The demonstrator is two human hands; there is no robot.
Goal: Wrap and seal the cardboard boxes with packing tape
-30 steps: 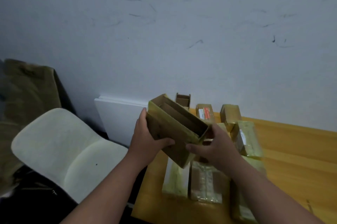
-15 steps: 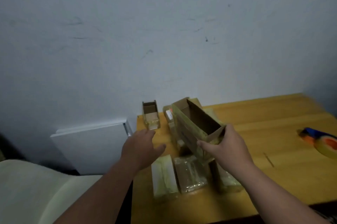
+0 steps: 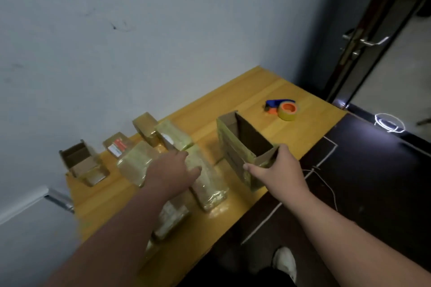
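Observation:
My right hand [image 3: 278, 169] grips the near end of an open cardboard box [image 3: 242, 146] that stands on the yellow wooden table [image 3: 256, 90] near its right edge. My left hand [image 3: 173, 169] hovers with relaxed fingers over several tape-wrapped boxes [image 3: 205, 184] lying side by side; it holds nothing. A tape dispenser [image 3: 283, 109] with an orange and yellow roll and a blue handle lies farther back on the table, beyond the open box.
A small open cardboard box [image 3: 79, 159] stands at the table's far left by the wall. A white board [image 3: 23, 200] leans below left. Dark floor [image 3: 373, 193], a doorway and a door handle [image 3: 368, 40] are to the right. A white shoe [image 3: 284, 261] shows below.
The view swung right. My left hand let go of the open box and moved over the wrapped boxes. My right hand carried the box right and down onto the table.

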